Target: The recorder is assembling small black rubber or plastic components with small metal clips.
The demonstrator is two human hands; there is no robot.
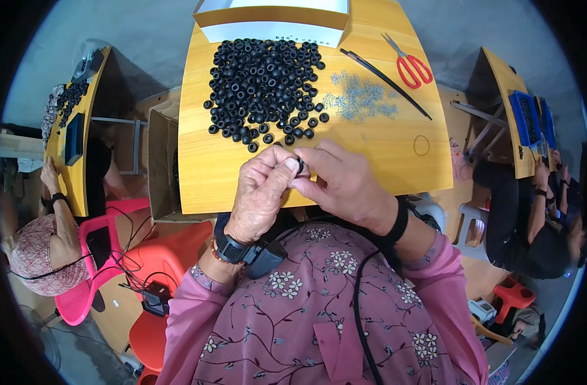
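Above the near edge of the yellow table, my two hands meet at the fingertips. A small black ring-shaped piece is pinched in my left hand, whose thumb covers part of it. My right hand has its thumb and forefinger closed against the same piece; whether it grips anything else is hidden. Just beyond my fingers spreads a heap of similar black rounded pieces with holes. To its right lies a scatter of tiny silvery bits.
A white box stands at the table's far edge. Red-handled scissors, a thin black rod and a thin loop lie to the right. A cardboard box is at the left. People work at tables on both sides.
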